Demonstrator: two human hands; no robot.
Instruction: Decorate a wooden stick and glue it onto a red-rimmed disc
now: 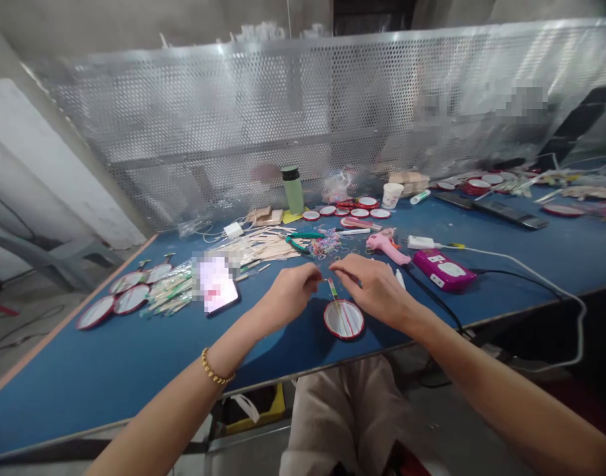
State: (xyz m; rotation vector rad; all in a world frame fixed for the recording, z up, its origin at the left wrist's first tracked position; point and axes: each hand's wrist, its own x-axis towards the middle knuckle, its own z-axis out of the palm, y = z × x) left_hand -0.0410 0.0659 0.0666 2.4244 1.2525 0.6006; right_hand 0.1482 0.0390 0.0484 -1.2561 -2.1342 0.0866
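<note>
A small round disc [343,324] with a white face and red rim lies near the table's front edge. Lengthwise on it is a thin stick [332,288] with a green and pink end pointing away from me. My left hand [298,289] hovers left of that end, its fingers curled together. From the other side my right hand [375,285] reaches in, thumb and forefinger pinched close to the left fingertips. Whatever the fingertips hold, if anything, is too small to make out. Just beyond them is a pile of tiny colourful bands [325,243].
Green-handled pliers [303,236] lie by loose wooden sticks [266,244]. A pink glue gun [388,247] and a purple power strip [442,270] are at right, with cables. A phone [218,284] and several red-rimmed discs [130,299] are at left. A green bottle [293,192] stands behind.
</note>
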